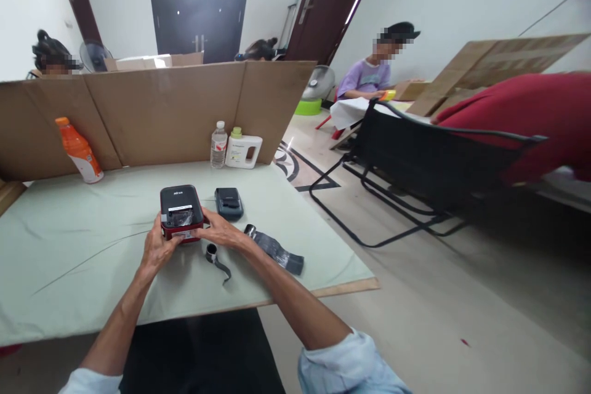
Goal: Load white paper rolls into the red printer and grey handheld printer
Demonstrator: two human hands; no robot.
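I have both hands on the black-and-red device, which sits on the left half of the worktop. The left hand is curled round its near left corner, thumb on the front face; the right hand presses from the right side, thumb likewise at the front, so the body is pinched between them. I read this step as holding and steadying the device. From this angle I can't tell whether its base is touching the cloth or just off it. To me, the next move calls for even pressure from both sides, keeping it level.

Close in, I have little room on the right: a smaller dark device lies just beyond the right hand, a small roll with a curled tail lies between the forearms, and a wide dark strip lies beside the right forearm. Farther back, an orange bottle, a clear bottle and a white jug stand near the cardboard panel, which blocks reach past the far edge.
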